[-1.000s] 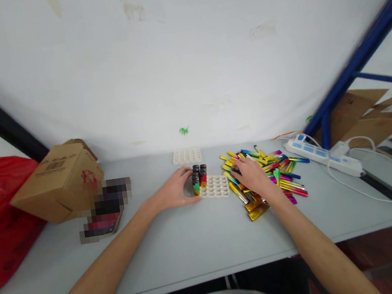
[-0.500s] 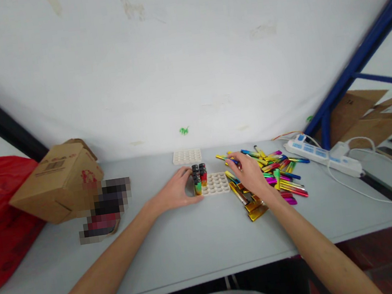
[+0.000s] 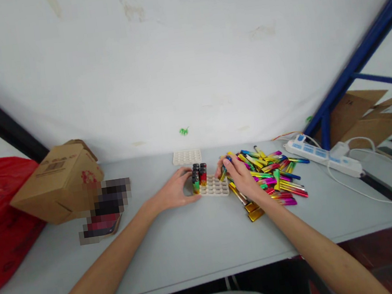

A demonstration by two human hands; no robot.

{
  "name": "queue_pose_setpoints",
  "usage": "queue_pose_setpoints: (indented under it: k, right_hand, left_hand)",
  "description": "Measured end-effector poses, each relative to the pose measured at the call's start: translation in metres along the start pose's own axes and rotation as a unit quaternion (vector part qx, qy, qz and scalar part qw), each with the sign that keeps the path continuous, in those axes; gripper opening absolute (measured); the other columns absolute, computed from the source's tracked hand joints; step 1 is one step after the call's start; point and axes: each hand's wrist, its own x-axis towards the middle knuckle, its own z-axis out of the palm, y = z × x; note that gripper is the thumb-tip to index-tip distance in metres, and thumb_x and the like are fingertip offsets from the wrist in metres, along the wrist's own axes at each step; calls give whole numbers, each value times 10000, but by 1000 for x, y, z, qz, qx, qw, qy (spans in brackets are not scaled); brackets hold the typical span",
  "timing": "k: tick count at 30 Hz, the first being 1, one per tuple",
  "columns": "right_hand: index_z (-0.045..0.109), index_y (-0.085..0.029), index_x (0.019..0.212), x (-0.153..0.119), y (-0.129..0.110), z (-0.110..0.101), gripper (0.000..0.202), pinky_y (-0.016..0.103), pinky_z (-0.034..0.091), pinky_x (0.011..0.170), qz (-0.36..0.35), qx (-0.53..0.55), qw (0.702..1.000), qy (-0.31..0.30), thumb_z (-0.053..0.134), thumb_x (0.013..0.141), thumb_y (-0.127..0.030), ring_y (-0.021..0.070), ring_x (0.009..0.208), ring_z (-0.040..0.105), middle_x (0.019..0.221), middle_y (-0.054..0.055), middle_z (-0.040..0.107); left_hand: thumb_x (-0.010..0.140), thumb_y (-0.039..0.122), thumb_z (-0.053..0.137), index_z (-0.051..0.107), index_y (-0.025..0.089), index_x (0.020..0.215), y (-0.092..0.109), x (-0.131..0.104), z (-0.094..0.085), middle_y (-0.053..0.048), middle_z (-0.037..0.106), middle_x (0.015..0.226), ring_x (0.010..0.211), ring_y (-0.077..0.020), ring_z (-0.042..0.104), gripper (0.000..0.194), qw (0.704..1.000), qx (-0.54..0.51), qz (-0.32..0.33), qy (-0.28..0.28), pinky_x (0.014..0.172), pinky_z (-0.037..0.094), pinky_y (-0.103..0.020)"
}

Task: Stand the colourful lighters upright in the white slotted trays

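Barcoded carton [image 3: 53, 186], grey counter [image 3: 181, 246], white wall [image 3: 184, 61]; left grip [image 3: 173, 191] half-curled round standing lighters [image 3: 196, 176], hold unclear; right grip [image 3: 241, 175] pinching one lighter [image 3: 223, 173].

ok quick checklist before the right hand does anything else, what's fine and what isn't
1. Lighter gripped: ok, the right hand holds a yellow-and-blue lighter in its fingers.
2. Held lighter's lower end in a hole: cannot tell, it is too small to see.
3. Open holes showing in the near tray: ok, right of the standing lighters.
4. Standing lighters upright: ok.
5. Left hand gripping the tray firmly: cannot tell, it curls around the left end.
6. Loose lighters lined up: not ok, jumbled.
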Motion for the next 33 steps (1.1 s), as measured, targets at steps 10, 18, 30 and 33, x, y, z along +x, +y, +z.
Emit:
queue_pose_setpoints:
  k: [10, 18, 30, 33]
  right_hand:
    - [623, -281, 1077, -2, -1, 11, 629, 264, 214, 475, 157, 99, 982, -20, 705, 934, -888, 117, 520, 262, 697, -97, 354]
    - [539, -268, 746, -4, 0, 9, 642, 315, 314, 557, 78, -135, 988, 17, 566, 1015, -851, 169, 604, 424, 634, -30, 466]
    - [367, -278, 622, -5, 1, 11, 474, 321, 252, 601, 16, -247, 969, 18, 528, 977, -547, 144, 597, 357, 584, -49, 352]
    - [365, -277, 625, -5, 1, 12, 426, 318, 252, 604, 14, -251, 968, 10, 535, 961, -478, 144, 602, 353, 590, -53, 344]
  left_hand:
    - [854, 537, 922, 723, 228, 1437, 0, -2, 1, -166, 688, 1533, 1446, -404, 668, 689, 1000, 17, 8, 4, 1293, 546, -553]
    - [859, 506, 926, 697, 226, 1462, 1, -2, 1, -173, 677, 1548, 1453, -401, 657, 704, 1000, 19, 7, -1, 1296, 536, -576]
    - [855, 500, 920, 690, 216, 1465, 1, -2, 1, -177, 678, 1538, 1463, -407, 655, 712, 1000, 22, 4, -2, 1295, 542, -582]
    - [859, 503, 918, 698, 218, 1458, 2, -2, 1, -171, 687, 1526, 1450, -404, 663, 699, 1000, 22, 3, 0, 1287, 550, -565]
